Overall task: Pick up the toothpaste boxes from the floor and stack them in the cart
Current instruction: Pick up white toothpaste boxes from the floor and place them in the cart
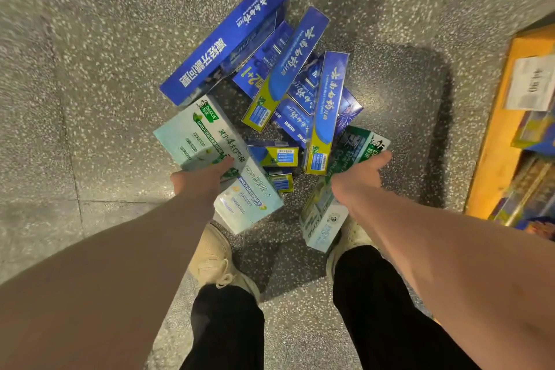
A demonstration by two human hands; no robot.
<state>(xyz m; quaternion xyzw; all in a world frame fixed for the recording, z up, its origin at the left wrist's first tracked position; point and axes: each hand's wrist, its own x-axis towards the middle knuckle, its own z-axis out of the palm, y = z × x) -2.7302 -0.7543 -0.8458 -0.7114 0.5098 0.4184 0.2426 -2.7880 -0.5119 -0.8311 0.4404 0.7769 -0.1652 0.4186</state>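
We look straight down at a heap of toothpaste boxes [270, 99] lying on the speckled floor [90, 69], with both our bare arms reaching toward it. Our left hand [199, 179] lies over the pale mint box [210, 141] at the near left of the heap; its fingers curl under out of sight, so we cannot tell whether they grip the box or only touch it. Our right hand [359, 177] hangs over the green-and-white box [324, 213] at the near right, fingers stretched forward and loose, and we cannot tell if they touch it. Between the two hands sit two small blue-and-yellow boxes [274, 156], partly tucked under a long blue box [326, 111] that leans across the pile. Farther off, a large blue box [228, 39] tilts on its edge above more blue cartons, all overlapping one another. Our beige shoes [216, 258] stand just behind the heap, the left toe beside the mint box, the right one partly hidden by the green-and-white box. At the right edge a yellow shelf [498, 129] with a price tag [531, 81] holds packaged goods. No cart shows.
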